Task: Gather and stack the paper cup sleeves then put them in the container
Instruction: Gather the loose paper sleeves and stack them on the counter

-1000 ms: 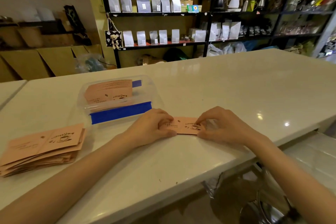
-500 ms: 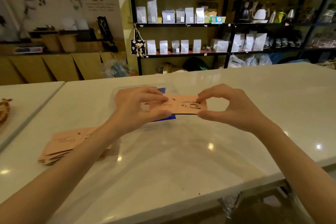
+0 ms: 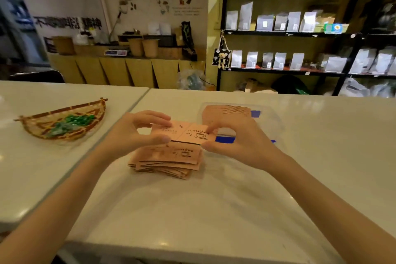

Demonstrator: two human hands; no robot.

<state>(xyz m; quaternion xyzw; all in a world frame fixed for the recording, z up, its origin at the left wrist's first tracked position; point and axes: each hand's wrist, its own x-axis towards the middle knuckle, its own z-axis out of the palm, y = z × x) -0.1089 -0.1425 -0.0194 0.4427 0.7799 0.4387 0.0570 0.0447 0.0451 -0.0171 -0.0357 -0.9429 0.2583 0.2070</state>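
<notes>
Both hands hold one flat pink paper cup sleeve [image 3: 185,133] printed with a coffee cup. My left hand [image 3: 132,133] pinches its left end and my right hand [image 3: 237,141] pinches its right end. The sleeve hovers just above a loose pile of pink sleeves [image 3: 169,162] lying on the white counter. Behind my right hand stands a clear plastic container [image 3: 272,122] with blue tape; a neat stack of sleeves [image 3: 227,111] lies in its far part. My right hand hides the container's near left side.
A woven bamboo basket [image 3: 64,120] with green items sits on the adjoining counter at the left, across a seam. Black shelves with white pouches [image 3: 278,21] and a wooden cabinet stand well behind the counter.
I lifted the sleeve off the counter and carried it left, from in front of the container to above the loose pile. My view has turned left, bringing the basket in.
</notes>
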